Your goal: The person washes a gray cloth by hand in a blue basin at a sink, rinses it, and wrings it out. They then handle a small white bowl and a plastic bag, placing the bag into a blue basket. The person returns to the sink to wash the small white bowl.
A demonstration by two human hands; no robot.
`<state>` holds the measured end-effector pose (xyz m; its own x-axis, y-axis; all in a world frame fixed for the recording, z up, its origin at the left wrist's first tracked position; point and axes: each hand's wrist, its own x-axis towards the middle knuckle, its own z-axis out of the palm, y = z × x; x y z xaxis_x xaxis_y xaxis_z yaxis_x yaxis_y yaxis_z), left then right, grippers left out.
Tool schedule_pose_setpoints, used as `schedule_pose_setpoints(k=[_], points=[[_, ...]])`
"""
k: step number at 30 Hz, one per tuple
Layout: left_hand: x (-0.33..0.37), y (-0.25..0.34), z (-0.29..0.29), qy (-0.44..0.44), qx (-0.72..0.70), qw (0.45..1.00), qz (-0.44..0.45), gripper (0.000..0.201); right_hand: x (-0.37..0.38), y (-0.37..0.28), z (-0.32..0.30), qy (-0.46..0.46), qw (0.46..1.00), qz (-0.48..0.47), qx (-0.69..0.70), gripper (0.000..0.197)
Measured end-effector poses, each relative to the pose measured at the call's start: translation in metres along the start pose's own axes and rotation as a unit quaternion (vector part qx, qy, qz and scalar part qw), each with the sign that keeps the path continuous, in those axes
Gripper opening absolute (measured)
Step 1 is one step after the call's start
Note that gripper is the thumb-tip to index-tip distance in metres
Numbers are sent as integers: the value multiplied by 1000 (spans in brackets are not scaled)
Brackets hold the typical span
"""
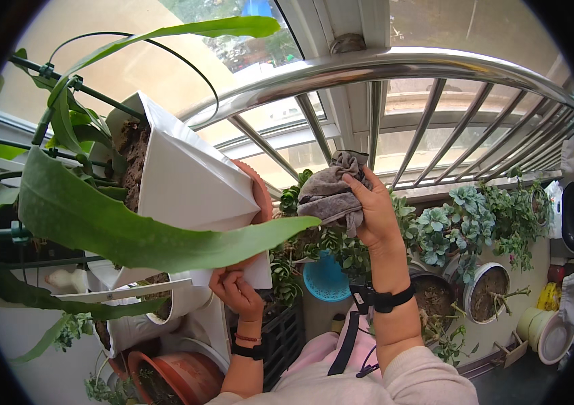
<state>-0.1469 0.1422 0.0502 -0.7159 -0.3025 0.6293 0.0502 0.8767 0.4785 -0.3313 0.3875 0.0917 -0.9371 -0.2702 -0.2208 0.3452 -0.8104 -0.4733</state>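
A white angular flower pot [186, 182] with brown soil leans on its side at the left, its bottom turned toward the middle. My left hand [238, 293] has its fingers curled at the pot's lower corner; part of the grip is hidden behind the pot. An orange-brown saucer [257, 192] shows along the pot's base. Bunched in my right hand [373, 209] is a grey cloth [333, 192], held up beside the base, apart from it. A long green leaf [159, 226] of the potted plant crosses in front of the pot.
A metal railing [395, 59] curves across the window side. Green stakes [84, 88] rise from the plant. Below sit a blue basin [327, 278], a black crate [283, 344], terracotta pots [179, 378], a round white pot [488, 297] and bluish succulents [459, 223].
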Motion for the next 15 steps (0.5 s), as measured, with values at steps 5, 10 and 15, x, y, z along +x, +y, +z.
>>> schedule_pose_setpoints(k=[5, 10, 15], points=[[10, 7, -20, -5, -21, 1000, 22, 13, -121, 6, 9, 40, 990, -38, 132, 27], [-4, 51, -41, 159, -178, 969, -60, 17, -259, 1, 22, 62, 994, -27, 81, 30], [-34, 155, -58, 49, -492, 859, -130, 17, -375, -27, 30, 1, 997, -71, 15, 38]])
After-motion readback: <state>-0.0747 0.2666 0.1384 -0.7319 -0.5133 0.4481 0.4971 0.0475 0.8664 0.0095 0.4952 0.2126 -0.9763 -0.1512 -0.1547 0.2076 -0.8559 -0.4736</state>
